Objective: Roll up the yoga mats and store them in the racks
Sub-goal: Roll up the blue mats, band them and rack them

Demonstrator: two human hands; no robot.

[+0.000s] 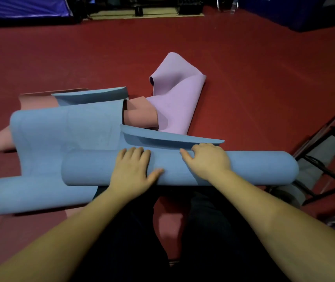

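The thick blue foam yoga mat roll (233, 167) lies crosswise on the red floor (264, 78) just before the person's knees, its free flap curling up behind it. The left hand (134, 167) presses flat on the roll; the right hand (207, 159) curls over its far edge. Uneven pressure could telescope the roll, or the jumbled blue, pink (140, 115) and lilac mats (178, 102) behind could snag it.
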